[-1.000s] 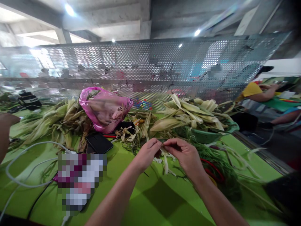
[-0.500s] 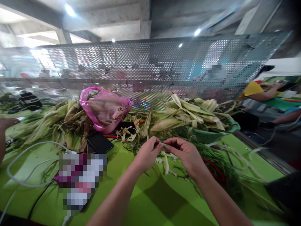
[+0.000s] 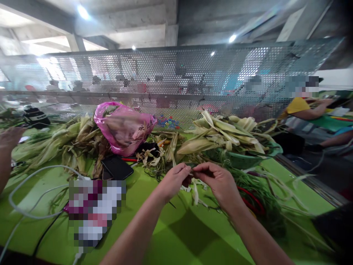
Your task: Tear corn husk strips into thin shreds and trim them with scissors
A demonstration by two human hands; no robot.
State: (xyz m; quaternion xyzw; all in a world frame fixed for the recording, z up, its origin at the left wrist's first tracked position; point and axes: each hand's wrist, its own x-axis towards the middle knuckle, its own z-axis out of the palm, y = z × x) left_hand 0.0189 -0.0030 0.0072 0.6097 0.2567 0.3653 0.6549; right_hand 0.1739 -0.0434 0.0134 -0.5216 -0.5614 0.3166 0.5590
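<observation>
My left hand point(image 3: 174, 181) and my right hand point(image 3: 217, 182) meet above the green table point(image 3: 176, 235), both pinched on a thin strip of corn husk point(image 3: 191, 168) between their fingertips. Pale husk scraps point(image 3: 194, 190) lie on the table just below my hands. A green basin point(image 3: 242, 157) heaped with corn husks point(image 3: 223, 132) stands just beyond my right hand.
A pink plastic bag point(image 3: 122, 127) and a pile of husks point(image 3: 63, 143) lie at the back left, a black phone point(image 3: 117, 167) and white cables point(image 3: 30, 191) nearer. A perforated metal screen point(image 3: 176, 81) closes the far side. Another person's hand point(image 3: 8, 147) shows at the left edge; someone in yellow point(image 3: 299, 106) sits far right.
My hands stay pinched together, barely shifted. The other person's hand at the left edge has lifted and moved a little.
</observation>
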